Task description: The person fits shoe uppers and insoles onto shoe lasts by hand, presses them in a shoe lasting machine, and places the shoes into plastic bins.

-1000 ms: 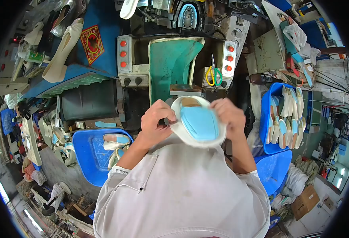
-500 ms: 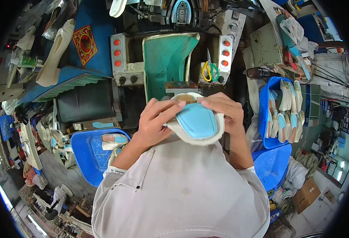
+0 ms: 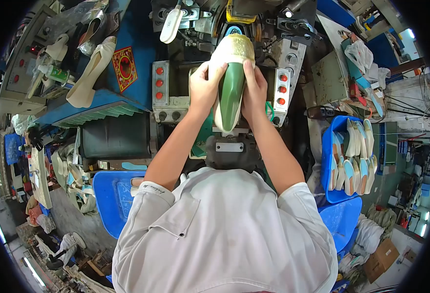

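A white shoe upper (image 3: 220, 51) with a shiny pale-gold toe is stretched over a green shoe last (image 3: 231, 93). It lies lengthwise, toe end at the machine head and narrow heel end towards my chest. My left hand (image 3: 204, 89) grips its left side and my right hand (image 3: 255, 90) its right side, thumbs on top near the edge of the green. Just beyond the toe sits the machine's blue toe-shaped part (image 3: 233, 32), partly covered by the shoe. The shoe's underside is hidden.
Button panels (image 3: 160, 88) flank the work spot. At the right, a blue bin (image 3: 328, 193) holds several shoes. Another blue bin (image 3: 110, 205) stands at the left. A beige shoe (image 3: 94, 73) lies on the blue machine. A white-handled lever (image 3: 171, 24) hangs ahead.
Both hands have moved forward from near my chest to the machine head. The earlier piece showed a light-blue insole side; now a green last in a white upper faces up. The view has shifted.
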The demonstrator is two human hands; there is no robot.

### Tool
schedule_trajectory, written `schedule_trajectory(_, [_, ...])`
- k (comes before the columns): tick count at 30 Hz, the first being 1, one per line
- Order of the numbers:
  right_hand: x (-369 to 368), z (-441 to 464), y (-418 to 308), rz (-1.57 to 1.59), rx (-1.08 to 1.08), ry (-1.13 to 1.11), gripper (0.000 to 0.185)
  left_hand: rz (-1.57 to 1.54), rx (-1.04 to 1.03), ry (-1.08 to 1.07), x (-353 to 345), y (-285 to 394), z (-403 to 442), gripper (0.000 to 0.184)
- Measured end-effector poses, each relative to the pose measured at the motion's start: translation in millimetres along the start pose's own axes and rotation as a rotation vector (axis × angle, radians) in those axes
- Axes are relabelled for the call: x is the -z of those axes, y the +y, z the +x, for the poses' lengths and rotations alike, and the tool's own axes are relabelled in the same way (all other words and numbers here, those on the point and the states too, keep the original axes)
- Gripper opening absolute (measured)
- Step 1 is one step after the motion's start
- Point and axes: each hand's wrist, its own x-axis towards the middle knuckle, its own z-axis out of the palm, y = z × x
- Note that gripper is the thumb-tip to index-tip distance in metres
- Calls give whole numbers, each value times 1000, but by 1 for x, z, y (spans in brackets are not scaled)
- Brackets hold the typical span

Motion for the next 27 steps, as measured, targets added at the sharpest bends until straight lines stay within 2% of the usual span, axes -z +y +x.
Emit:
schedule_trajectory(5, [-12, 43, -2, 10, -37, 72, 47, -168, 140, 44, -10, -14, 42, 39])
schedule_trajectory(15, [-14, 72, 3, -2, -84, 168, 56, -181, 135, 77, -18, -16, 68, 46])
schedule_trajectory(21, [-10, 80, 4, -78, -6, 139, 54, -219, 197, 79, -20, -14, 68, 42])
schedule_trajectory(27, [-16, 80, -4, 25, -94, 145, 56, -229, 210, 77, -23, -1, 69, 39])
